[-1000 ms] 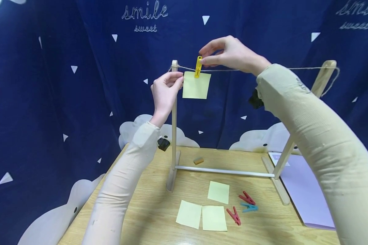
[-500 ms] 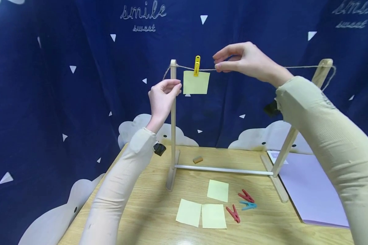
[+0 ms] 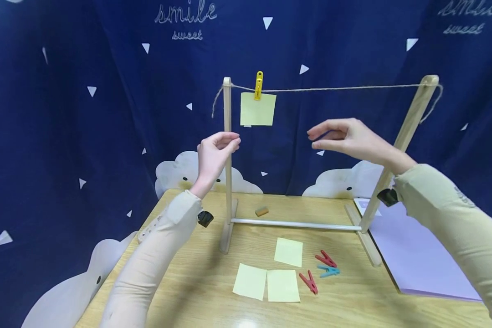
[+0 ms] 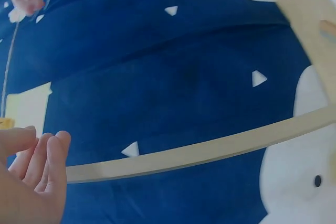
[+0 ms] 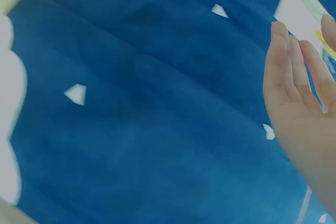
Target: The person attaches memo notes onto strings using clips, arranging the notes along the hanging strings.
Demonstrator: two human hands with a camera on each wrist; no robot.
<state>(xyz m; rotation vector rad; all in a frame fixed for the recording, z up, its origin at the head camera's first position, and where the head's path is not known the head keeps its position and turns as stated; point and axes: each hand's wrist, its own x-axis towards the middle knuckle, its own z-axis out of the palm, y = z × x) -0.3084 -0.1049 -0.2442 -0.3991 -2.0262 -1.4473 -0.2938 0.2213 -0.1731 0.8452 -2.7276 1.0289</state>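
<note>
A yellow sticky note (image 3: 257, 110) hangs from a string (image 3: 332, 88), held there by a yellow clothespin (image 3: 258, 85). Below the note and by the left wooden post (image 3: 228, 114), my left hand (image 3: 214, 155) holds nothing; its fingers are loosely bent with thumb and fingertips close together. My right hand (image 3: 350, 139) is in the air right of the note and under the string, thumb apart from the relaxed fingers, holding nothing. On the table lie three more sticky notes (image 3: 289, 252), two red clothespins (image 3: 309, 282) and a blue clothespin (image 3: 329, 271).
The string is tied between the left post and the slanted right post (image 3: 410, 118). A pale rod (image 3: 295, 223) joins their feet. Behind it lies a small brown block (image 3: 261, 211). A lilac folder (image 3: 422, 255) is at the right, and a blue curtain (image 3: 106, 136) hangs behind.
My right hand has let go of the yellow clothespin and moved right and down. My left hand has come away from the sticky note and lowered. The note stays hanging.
</note>
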